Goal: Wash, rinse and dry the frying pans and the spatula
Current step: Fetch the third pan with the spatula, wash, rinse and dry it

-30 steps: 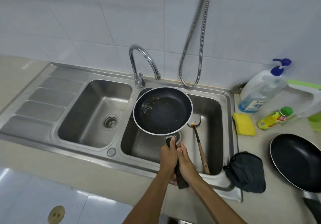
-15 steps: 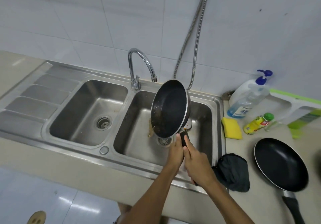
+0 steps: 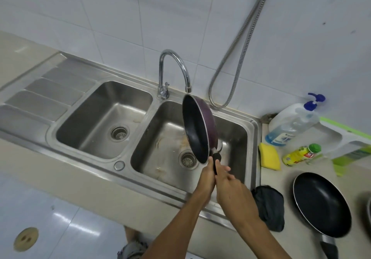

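Frying pan (image 3: 195, 130) tipped on edge over the right sink basin (image 3: 236, 134); washing is judged barely begun.
Its handle (image 3: 216, 159) is clasped by the left grip (image 3: 207, 176); whether the blurred right grip (image 3: 230, 188) beside it holds anything cannot be told. The long axis runs from the handle, low and near, up toward the tap (image 3: 174, 71), with the inner face turned left. The second frying pan (image 3: 321, 204) lies on the bench (image 3: 287, 178); scrubbing, rinsing and drying are judged left.

Only one scrap of lettering can be read: a label beginning "Kos" on the clear plastic pump bottle with blue liquid (image 3: 291, 127), well to the right of the right hand (image 3: 230, 190). The small yellow bottle with a green cap (image 3: 299, 155), nearer that hand, carries a red label too blurred to read.
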Motion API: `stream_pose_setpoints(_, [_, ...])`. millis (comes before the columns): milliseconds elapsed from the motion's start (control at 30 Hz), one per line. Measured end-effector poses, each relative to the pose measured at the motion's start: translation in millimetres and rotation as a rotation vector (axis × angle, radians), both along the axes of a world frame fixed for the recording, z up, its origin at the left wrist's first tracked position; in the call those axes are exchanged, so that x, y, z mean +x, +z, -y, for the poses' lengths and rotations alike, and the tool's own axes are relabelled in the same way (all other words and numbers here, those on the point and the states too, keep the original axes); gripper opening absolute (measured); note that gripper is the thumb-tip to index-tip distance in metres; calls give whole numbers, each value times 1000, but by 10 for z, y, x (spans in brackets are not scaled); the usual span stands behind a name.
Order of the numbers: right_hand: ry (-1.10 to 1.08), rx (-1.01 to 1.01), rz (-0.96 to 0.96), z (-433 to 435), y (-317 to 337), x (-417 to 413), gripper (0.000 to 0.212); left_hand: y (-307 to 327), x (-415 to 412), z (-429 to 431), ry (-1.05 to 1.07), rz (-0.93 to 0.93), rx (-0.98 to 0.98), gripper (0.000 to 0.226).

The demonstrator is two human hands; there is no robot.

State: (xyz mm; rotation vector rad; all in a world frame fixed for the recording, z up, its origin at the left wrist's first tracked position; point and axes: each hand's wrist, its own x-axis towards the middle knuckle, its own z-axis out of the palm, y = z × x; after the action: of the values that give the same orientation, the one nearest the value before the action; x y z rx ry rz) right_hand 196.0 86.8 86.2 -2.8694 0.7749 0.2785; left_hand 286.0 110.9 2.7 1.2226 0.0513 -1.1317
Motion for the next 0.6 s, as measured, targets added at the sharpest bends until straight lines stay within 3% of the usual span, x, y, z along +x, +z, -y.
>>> stream_pose_setpoints(100, [13,-41,-4,35,17,9,77,-24,36,54,-25,-64,-19,78])
stream_pose_setpoints(267, [-70,98,90,180,4,27,56,-19,34,92,-54,-87,-91,76])
stream_pose_setpoints(500, [-171,492,200,439,-224,8,52,40,186,-47,-120,248,68,51])
stream_pose_setpoints(600, [-265,610,279,427,-337,131,45,37,321,-112,-218,434,201,53])
